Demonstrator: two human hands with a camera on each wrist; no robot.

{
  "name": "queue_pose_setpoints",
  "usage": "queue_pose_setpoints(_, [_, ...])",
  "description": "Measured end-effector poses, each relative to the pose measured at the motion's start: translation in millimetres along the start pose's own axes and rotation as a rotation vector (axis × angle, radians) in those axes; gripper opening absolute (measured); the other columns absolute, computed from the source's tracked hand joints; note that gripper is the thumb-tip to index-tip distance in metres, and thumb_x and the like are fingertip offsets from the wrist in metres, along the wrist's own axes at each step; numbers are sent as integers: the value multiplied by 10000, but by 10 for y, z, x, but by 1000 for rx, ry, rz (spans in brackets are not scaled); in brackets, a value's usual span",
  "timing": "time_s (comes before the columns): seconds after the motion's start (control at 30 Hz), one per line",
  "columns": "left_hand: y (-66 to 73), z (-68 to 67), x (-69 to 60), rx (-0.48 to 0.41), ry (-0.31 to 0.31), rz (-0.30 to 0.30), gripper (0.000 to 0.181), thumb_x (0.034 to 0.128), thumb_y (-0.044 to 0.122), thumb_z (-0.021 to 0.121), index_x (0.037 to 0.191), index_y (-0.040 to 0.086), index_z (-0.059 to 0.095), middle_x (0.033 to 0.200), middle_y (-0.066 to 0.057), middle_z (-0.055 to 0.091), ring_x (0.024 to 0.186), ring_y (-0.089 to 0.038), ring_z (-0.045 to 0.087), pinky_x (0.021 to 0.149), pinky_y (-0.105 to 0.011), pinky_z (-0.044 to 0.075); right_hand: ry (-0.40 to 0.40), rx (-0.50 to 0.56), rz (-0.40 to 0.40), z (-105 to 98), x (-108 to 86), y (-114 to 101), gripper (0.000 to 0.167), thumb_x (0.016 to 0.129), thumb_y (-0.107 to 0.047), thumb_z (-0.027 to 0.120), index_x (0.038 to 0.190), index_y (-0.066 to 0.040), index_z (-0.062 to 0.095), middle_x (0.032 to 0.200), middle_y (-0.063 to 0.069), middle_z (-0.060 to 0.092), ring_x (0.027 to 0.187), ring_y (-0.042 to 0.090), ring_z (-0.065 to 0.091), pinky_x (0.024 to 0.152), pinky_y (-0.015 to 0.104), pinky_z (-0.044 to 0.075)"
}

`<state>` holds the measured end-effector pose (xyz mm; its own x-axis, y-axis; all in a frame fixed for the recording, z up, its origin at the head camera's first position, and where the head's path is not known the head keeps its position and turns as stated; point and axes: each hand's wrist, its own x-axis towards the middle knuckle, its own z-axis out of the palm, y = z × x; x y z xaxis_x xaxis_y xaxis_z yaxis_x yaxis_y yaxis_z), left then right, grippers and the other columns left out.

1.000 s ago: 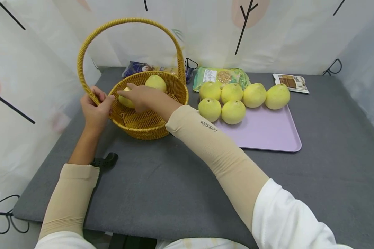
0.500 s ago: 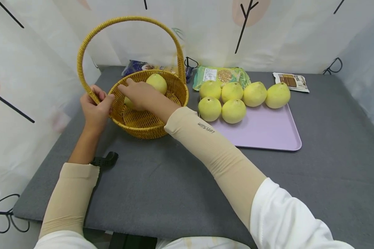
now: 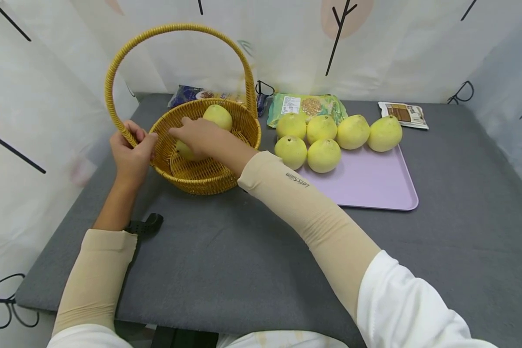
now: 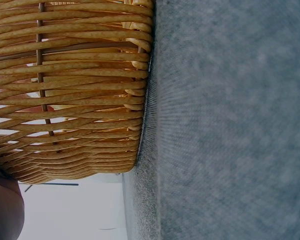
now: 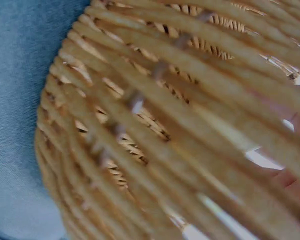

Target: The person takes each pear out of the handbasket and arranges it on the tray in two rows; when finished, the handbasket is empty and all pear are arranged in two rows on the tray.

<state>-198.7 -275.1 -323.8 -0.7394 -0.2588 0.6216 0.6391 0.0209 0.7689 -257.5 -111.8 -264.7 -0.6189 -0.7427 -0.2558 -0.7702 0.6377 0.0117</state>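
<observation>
The left hand grips the base of the yellow handle of a woven basket, at its left side. Over the basket's inside reaches the right hand, its fingers bent down round a yellow-green pear, which it partly covers. A second pear sits behind that hand, at the basket's back. In the left wrist view the basket's woven wall stands on the grey cloth. The right wrist view is mostly filled by the basket weave, with parts of a hand showing through the gaps.
Several pears stand on the left and back of a lilac tray, right of the basket. Behind are a green packet, a blue packet and a small white-brown packet. Grey cloth covers the table.
The right hand and the pear under it have shifted slightly right and toward the person inside the basket. The left hand keeps its hold on the handle.
</observation>
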Motion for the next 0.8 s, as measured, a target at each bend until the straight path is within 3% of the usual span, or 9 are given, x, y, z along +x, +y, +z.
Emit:
queue_pose_setpoints(0.17, [17,13,-5,30,-2,15,270,848,-115,597,708,-57,374,547,-75,408,390,-131,360,381,-201,325,38,76,-31,20,-43,61,655,972,-335,619,1558,-280,330,1520,92,369,1241,210,490,998,339,444])
queue_pose_setpoints(0.37, [11,18,-2,30,-4,18,277,857,-110,596,700,-22,386,547,-82,399,391,-139,352,379,-206,317,80,162,-81,23,-97,141,599,922,-254,703,1471,-246,463,1417,32,481,1222,174,468,959,320,437])
queue_pose_setpoints(0.63, [7,19,-3,18,1,13,278,851,-130,585,694,-13,388,543,-84,399,386,-141,353,377,-206,319,125,288,-129,22,-163,213,626,869,-191,750,1444,-195,505,1412,4,527,1263,170,462,940,288,422])
queue_pose_setpoints(0.8, [13,9,-7,22,-1,9,279,852,-117,608,706,-39,384,555,-80,413,391,-141,364,382,-204,331,151,407,-142,7,-291,250,640,868,-221,764,1452,-185,504,1404,10,531,1194,170,491,878,295,439])
